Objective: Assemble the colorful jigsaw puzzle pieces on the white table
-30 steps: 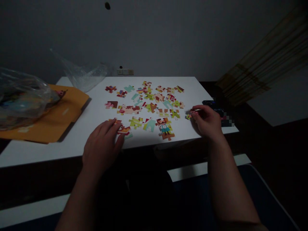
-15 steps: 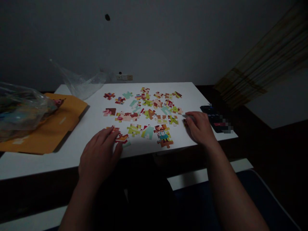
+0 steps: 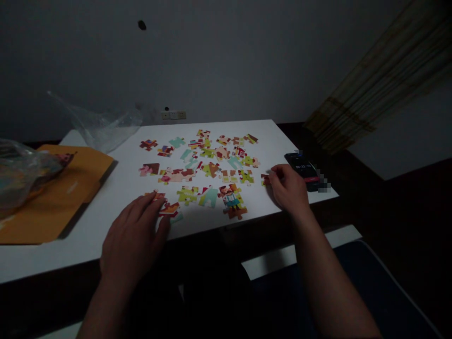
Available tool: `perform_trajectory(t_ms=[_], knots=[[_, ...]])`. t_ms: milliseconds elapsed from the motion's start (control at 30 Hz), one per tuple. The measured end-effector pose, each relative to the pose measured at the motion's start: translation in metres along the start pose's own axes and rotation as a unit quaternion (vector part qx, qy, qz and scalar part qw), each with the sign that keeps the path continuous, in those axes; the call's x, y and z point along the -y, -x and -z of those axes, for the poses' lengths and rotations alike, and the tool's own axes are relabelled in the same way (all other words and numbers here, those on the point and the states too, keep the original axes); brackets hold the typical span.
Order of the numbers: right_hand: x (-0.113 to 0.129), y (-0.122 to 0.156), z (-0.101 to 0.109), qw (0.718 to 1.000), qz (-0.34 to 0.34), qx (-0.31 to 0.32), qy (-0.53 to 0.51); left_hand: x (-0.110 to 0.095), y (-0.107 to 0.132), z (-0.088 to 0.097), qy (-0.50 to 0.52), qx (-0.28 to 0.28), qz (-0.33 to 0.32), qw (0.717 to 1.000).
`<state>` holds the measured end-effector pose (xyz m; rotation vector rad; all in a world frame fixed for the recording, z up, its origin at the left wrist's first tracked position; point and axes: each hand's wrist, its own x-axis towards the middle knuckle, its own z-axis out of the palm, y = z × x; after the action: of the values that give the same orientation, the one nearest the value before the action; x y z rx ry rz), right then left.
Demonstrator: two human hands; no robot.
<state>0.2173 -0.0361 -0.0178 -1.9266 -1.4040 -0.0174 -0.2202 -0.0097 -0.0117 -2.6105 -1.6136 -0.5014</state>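
My left hand (image 3: 132, 235) lies flat at the table's near left, fingers apart. Its fingertips rest on the edge of a few joined puzzle pieces (image 3: 169, 209), partly covering them. At the right, my right hand (image 3: 287, 188) has its fingers curled together over a small dark brown puzzle piece (image 3: 265, 179), whose left end shows. Between my hands are a joined block with a figure in a blue apron (image 3: 231, 200), a green piece (image 3: 187, 194) and a pale teal piece (image 3: 208, 197). Behind them lie a joined cow section (image 3: 178, 175) and several loose pieces (image 3: 222, 153).
The white table (image 3: 116, 188) stands before a grey wall. On its left are an orange envelope (image 3: 79, 188) and clear plastic bags (image 3: 106, 129). A phone (image 3: 302, 170) with a lit timer lies near the right edge. A patterned curtain (image 3: 353, 103) hangs at the right.
The view has swung slightly right, so everything sits further left. My right fingers have drawn in, and more of the dark brown piece shows. My left hand stays on its pieces.
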Motion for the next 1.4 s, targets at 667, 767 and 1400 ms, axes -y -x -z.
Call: perform_trajectory(t_ms=[667,767,1400], knots=[[0.007,0.006,0.004,0.996,0.087,0.032,0.005,0.006,0.006,-0.001,-0.011,-0.011,-0.01,1.0],[0.007,0.008,0.005,0.995,0.094,0.032,0.012,0.009,0.008,-0.004,-0.026,-0.023,-0.033,0.999],[0.008,0.012,0.008,0.993,0.104,0.048,0.01,0.011,0.011,-0.007,-0.043,-0.039,-0.039,0.998]])
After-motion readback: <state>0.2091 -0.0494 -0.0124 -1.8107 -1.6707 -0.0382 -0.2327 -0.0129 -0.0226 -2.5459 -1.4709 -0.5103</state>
